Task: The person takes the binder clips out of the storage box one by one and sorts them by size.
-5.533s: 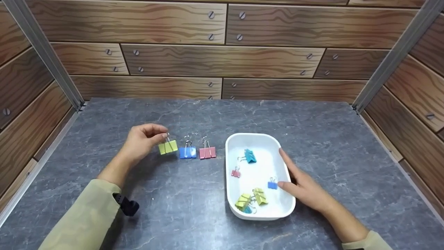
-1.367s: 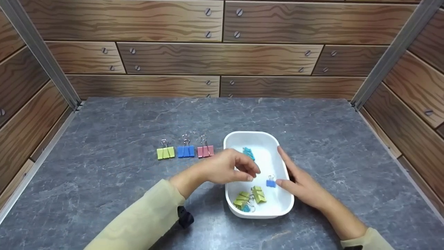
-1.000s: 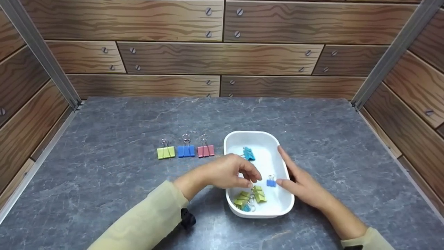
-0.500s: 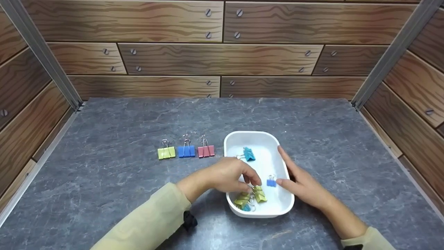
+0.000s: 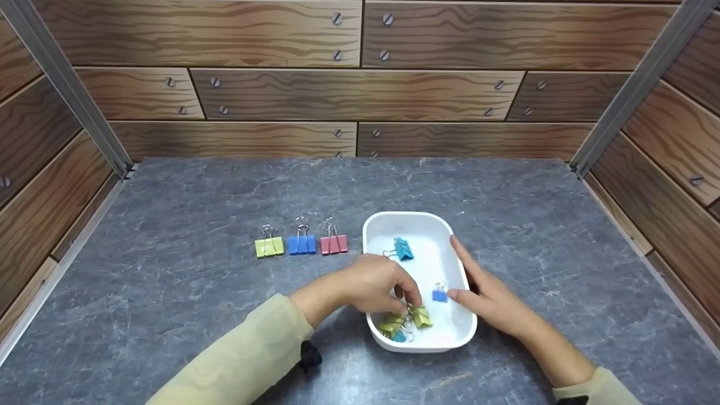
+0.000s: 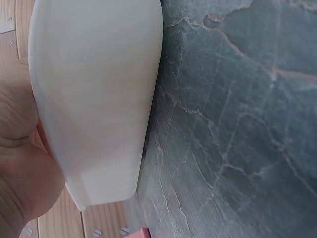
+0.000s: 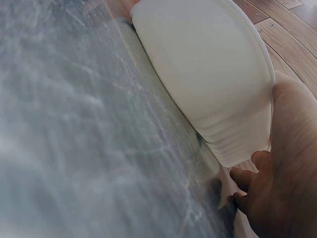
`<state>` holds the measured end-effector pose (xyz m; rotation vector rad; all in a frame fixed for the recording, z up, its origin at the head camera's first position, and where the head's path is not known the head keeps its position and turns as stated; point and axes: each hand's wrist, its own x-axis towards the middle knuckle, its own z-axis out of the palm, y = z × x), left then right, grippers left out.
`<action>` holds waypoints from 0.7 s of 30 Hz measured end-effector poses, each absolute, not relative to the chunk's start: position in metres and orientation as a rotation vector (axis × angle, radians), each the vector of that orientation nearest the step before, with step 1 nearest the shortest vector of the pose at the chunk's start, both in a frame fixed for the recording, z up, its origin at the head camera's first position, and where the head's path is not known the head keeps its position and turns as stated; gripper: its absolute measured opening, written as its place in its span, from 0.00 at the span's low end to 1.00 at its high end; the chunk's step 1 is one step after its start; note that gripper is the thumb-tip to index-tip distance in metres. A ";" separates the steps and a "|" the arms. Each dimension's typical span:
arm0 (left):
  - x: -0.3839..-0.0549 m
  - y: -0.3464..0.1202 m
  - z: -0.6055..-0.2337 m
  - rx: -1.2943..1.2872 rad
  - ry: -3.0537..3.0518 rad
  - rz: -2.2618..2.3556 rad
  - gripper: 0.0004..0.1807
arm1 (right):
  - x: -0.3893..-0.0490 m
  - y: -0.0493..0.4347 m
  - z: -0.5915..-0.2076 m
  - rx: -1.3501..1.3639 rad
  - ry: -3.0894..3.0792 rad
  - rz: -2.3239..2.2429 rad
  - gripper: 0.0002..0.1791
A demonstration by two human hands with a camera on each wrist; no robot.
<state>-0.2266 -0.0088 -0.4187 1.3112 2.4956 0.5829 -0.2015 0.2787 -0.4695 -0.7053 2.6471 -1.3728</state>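
A white plastic tray (image 5: 388, 216) holds several binder clips. My left hand (image 5: 374, 284) reaches over its left wall, thumb and index finger pinching a yellow-green binder clip (image 5: 422, 318) at its handle end. Beside that lie another yellow-green clip (image 5: 392, 326) and a partly hidden teal clip (image 5: 399, 336). Farther back in the tray is a teal clip (image 5: 403, 248). My right hand (image 5: 495, 304) grips the tray's right wall, thumb over the rim near a small blue clip (image 5: 440, 296), fingers along the outside. The small pink clip seen earlier is hidden by the left hand.
Left of the tray, a yellow-green clip (image 5: 269, 247), a blue clip (image 5: 302, 244) and a pink clip (image 5: 334, 244) stand in a row on the grey marbled table (image 5: 225, 185), handles pointing away. Wood-patterned walls (image 5: 360, 95) enclose the back and sides.
My left hand set the yellow-green clip down beside the blue one, then moved right into the tray and slid nearer its front, fingertips closing on another yellow-green clip. My right hand stayed put.
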 end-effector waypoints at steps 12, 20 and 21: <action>-0.225 -0.005 -0.419 1.316 2.533 0.580 0.05 | -0.202 0.278 -0.470 -0.733 2.610 -1.408 0.50; -0.225 -0.004 -0.422 1.351 2.545 0.665 0.03 | -0.202 0.279 -0.471 -0.714 2.608 -1.397 0.50; -0.225 -0.004 -0.423 1.354 2.547 0.680 0.03 | -0.202 0.279 -0.471 -0.712 2.610 -1.395 0.50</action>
